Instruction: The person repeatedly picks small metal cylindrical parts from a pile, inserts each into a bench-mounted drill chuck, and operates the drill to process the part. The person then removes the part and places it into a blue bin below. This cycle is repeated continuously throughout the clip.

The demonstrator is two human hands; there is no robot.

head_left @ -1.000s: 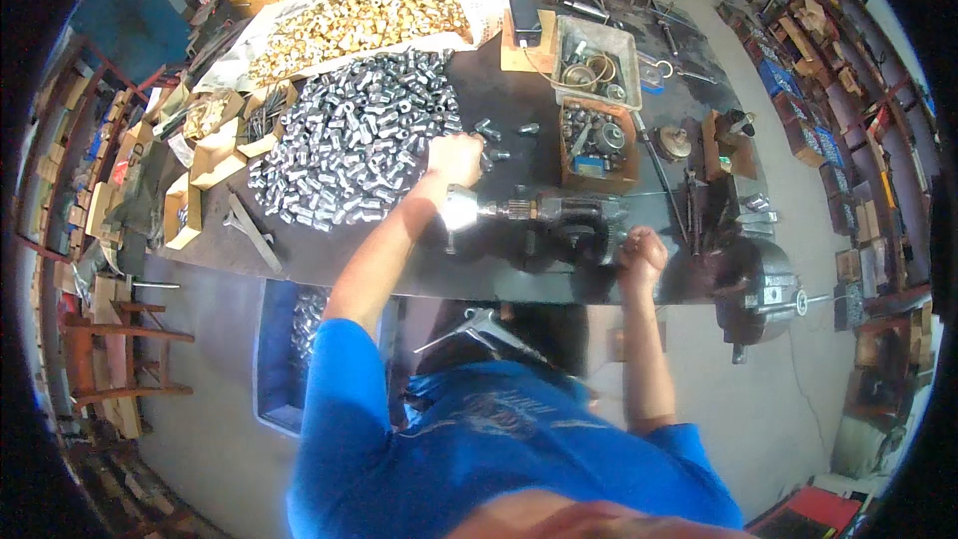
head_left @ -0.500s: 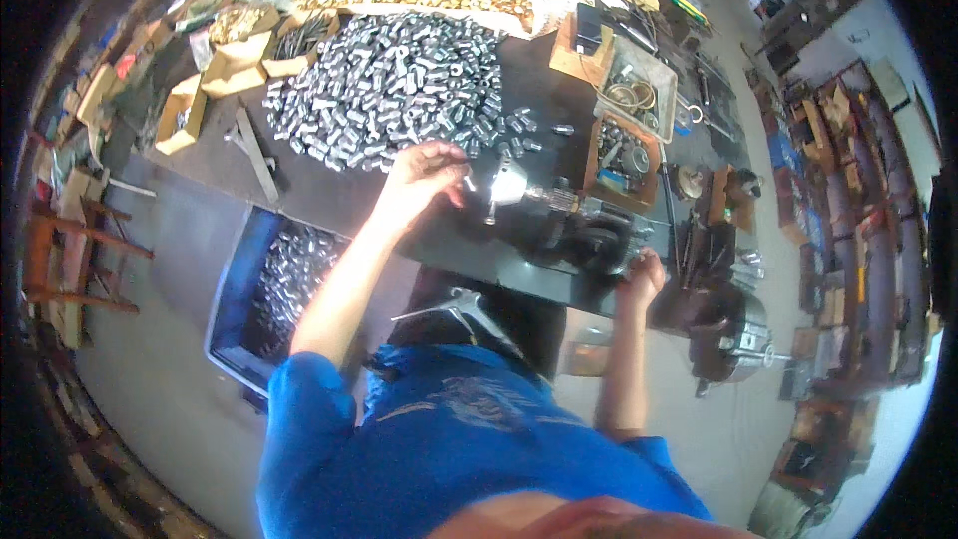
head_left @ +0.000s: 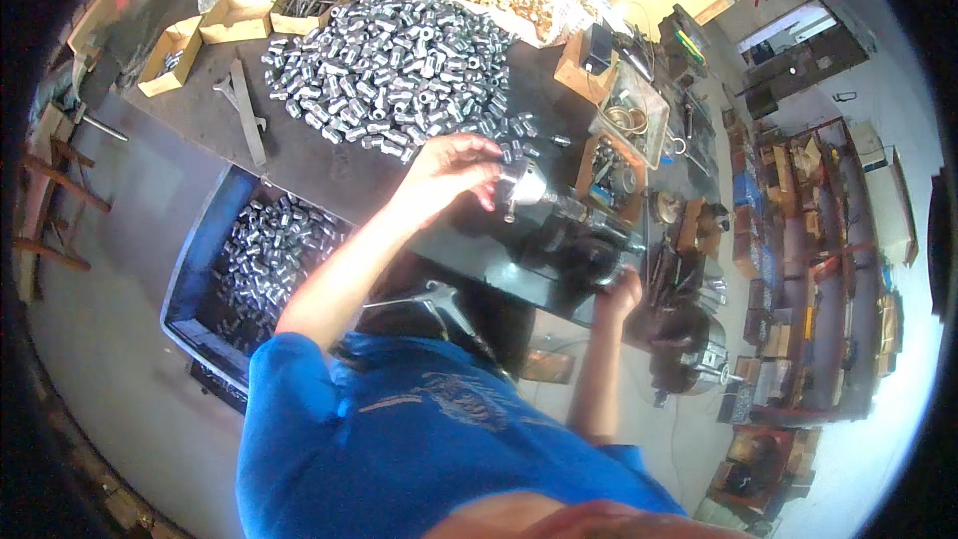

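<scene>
Part-done, I'd say: fittings heaped beyond the chuck, more in the bin left of it. Left hand half-curled at it, right hand to its right; can't tell either's grip.

Silver chuck and fittings, blue bin

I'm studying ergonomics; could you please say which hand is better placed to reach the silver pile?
Probably the left hand, near the silver pile; the right hand is farther off, beside the machine.
</scene>
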